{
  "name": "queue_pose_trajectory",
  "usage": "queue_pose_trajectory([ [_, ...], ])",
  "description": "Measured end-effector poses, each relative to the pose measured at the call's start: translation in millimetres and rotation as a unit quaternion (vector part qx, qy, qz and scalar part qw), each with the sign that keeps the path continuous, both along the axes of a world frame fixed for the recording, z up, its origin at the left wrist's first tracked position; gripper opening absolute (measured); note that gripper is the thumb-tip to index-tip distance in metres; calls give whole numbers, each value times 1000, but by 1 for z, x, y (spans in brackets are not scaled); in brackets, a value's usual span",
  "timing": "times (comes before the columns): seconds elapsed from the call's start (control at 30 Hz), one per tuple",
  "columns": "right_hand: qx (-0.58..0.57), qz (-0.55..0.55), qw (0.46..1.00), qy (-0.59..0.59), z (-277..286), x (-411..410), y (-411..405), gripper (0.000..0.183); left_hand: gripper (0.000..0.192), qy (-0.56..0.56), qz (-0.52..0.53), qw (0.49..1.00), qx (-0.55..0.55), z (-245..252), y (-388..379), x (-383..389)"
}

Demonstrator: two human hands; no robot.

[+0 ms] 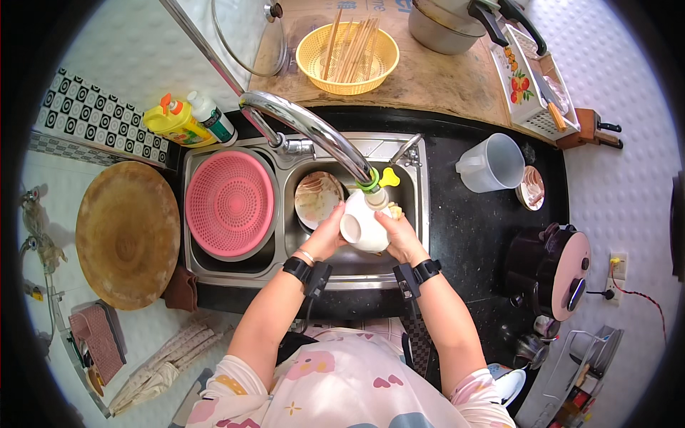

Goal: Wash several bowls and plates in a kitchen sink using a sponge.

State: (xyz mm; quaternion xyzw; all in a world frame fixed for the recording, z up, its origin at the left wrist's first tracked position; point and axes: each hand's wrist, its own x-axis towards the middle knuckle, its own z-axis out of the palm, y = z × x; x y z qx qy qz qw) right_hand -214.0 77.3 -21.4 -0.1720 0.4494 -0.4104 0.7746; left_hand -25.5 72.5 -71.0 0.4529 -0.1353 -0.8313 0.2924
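Note:
Under the spout of the chrome faucet [316, 125], a white bowl [369, 235] is held tilted over the right sink basin [297, 262], its round foot turned toward the lower left. My left hand [324, 232] grips the bowl's left side. On the opposite side my right hand [400, 235] grips it, thumb on the outer wall. A small pale-yellow thing [396, 210] shows beside my right fingers; what it is, I cannot tell. Stacked in the basin behind my left hand is a patterned, soiled bowl [318, 195]. The held bowl hides part of the basin.
A pink plastic colander [230, 203] fills the left basin. Detergent bottles [179, 122] stand behind it. A yellow basket [348, 56] with chopsticks sits at the back. On the right counter are a plastic jug [492, 163], a small dish [531, 188] and an electric pressure cooker [546, 273].

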Motion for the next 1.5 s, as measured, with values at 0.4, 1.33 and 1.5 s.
queue_pose_trajectory([
  [0.4,-145,-53,912,380,-62,-33,-7,23,35,68,55,994,-69,26,4,2],
  [1.33,-441,77,689,570,-23,7,-3,38,36,-7,48,991,-121,30,26,-17],
  [1.5,-207,-11,923,325,-71,-6,-23,34,37,40,35,992,-118,41,20,-21],
])
